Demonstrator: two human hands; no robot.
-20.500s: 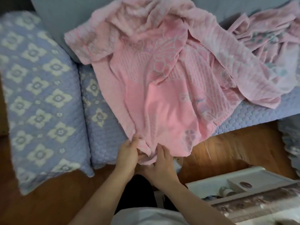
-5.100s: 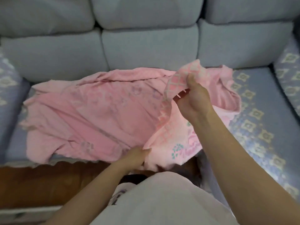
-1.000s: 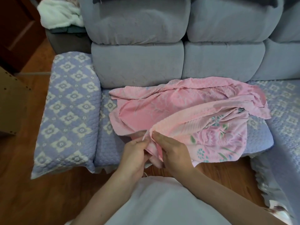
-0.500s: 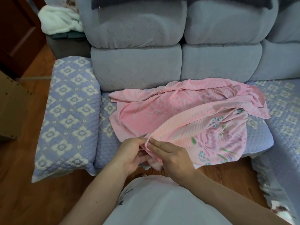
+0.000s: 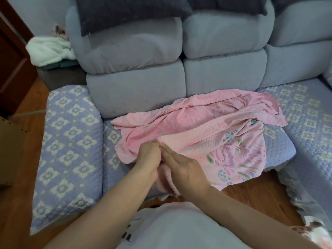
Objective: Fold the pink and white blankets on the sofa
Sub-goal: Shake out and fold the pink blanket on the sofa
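Observation:
The pink blanket [image 5: 206, 130], patterned with green and blue flowers, lies crumpled across the left sofa seat, and its near edge hangs over the seat front. My left hand [image 5: 149, 155] grips the blanket's near-left corner with curled fingers. Touching it, my right hand [image 5: 181, 169] holds the same corner, with its fingers stretched along the edge and its thumb hidden under the fabric. A white blanket [image 5: 48, 51] sits bunched on a dark stand left of the sofa, far from both hands.
The grey sofa's seat cover [image 5: 305, 123] and armrest [image 5: 68, 141] are lilac with a flower pattern. A dark cushion [image 5: 129, 11] leans on the backrest. A cardboard box [image 5: 9, 150] stands on the wooden floor [image 5: 251, 194] at the left.
Both hands have moved forward onto the seat with the blanket corner between them. My right hand's fingers now lie straighter along the edge.

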